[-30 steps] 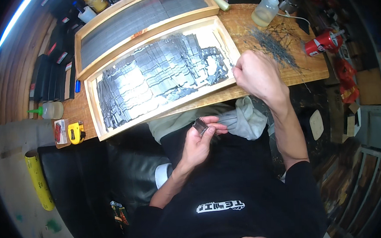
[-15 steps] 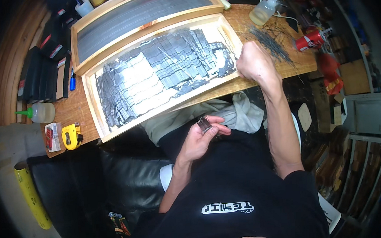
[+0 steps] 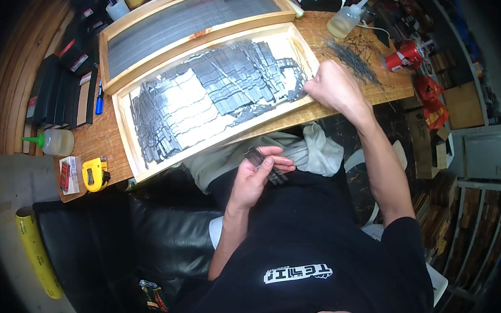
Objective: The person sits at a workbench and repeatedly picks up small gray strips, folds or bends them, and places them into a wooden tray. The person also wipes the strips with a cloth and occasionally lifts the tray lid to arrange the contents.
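Two wooden trays (image 3: 123, 115), squeeze bottle (image 3: 346, 20), tape measure (image 3: 95, 173) around hands.

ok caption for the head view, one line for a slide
Left hand holds dark metal strips; right hand reaches into wooden tray.

- My right hand (image 3: 331, 87) moves left along the near edge of the wooden table, away from the loose pile of thin wires (image 3: 352, 61), and now sits closed at the right end of the near tray (image 3: 123, 125), touching the dark strips (image 3: 229, 83) there.
- My left hand (image 3: 257, 176) rises slightly over my lap, and the small stack of dark pieces (image 3: 265, 164) in it now pokes out further past my fingertips (image 3: 284, 161).
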A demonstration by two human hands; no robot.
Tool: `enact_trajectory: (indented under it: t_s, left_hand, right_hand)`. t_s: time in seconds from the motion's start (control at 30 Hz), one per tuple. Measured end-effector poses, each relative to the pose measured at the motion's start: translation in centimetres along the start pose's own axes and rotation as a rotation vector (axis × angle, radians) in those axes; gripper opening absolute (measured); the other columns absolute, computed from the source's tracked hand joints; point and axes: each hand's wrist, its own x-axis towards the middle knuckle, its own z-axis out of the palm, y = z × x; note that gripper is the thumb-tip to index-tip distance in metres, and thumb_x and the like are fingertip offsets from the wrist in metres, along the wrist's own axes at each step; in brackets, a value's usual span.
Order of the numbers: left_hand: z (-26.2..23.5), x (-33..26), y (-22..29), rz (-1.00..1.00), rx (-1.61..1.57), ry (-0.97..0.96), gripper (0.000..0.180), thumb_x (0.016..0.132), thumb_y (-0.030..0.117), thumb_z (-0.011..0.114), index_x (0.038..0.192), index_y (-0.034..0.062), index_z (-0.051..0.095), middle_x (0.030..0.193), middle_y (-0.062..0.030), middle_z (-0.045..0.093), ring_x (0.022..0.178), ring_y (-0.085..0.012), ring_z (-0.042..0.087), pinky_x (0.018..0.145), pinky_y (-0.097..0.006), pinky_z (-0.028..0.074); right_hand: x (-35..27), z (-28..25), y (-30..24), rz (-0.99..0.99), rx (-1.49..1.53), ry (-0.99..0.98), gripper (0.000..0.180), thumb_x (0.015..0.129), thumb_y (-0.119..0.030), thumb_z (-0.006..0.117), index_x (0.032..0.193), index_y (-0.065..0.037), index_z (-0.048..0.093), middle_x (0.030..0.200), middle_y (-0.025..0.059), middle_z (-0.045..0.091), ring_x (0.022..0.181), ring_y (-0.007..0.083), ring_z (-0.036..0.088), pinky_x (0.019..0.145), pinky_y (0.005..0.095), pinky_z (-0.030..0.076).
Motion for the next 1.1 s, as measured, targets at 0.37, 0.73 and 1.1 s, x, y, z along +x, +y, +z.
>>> enact_trajectory:
  t_s: [0.37, 0.73, 1.1]
  left_hand:
    - [2.8, -0.2, -0.1, 0.082, -0.362, 0.031, 0.04, 0.115, 0.022, 0.046, 0.146, -0.0018, 0.048, 0.134, -0.0273, 0.067, 0.133, -0.0415, 0.062, 0.115, -0.054, 0.048]
    - [1.5, 0.4, -0.5, 0.173, -0.156, 0.098, 0.024, 0.115, 0.021, 0.046, 0.123, 0.0004, 0.056, 0.093, -0.0129, 0.068, 0.105, -0.0333, 0.072, 0.106, -0.053, 0.053]
    - [0.6, 0.0, -0.6, 0.122, -0.177, 0.041, 0.023, 0.115, 0.02, 0.047, 0.124, 0.0013, 0.057, 0.097, -0.0148, 0.071, 0.105, -0.0326, 0.072, 0.109, -0.058, 0.051]
  right_hand:
    - [-12.5, 4.7, 1.6, -0.51, -0.102, -0.496, 0.013, 0.087, -0.013, 0.067, 0.082, -0.001, 0.068, 0.071, 0.0217, 0.069, 0.07, 0.0402, 0.072, 0.069, 0.047, 0.059]
    - [-0.8, -0.5, 2.1, -0.195, 0.051, 0.121, 0.012, 0.081, -0.005, 0.079, 0.087, 0.002, 0.071, 0.088, 0.0195, 0.076, 0.08, 0.0334, 0.076, 0.076, 0.0426, 0.058]
    - [2.3, 1.0, 0.7, -0.037, -0.071, 0.031, 0.011, 0.068, 0.003, 0.077, 0.075, 0.001, 0.069, 0.082, 0.0227, 0.075, 0.087, 0.0342, 0.077, 0.079, 0.0414, 0.06]
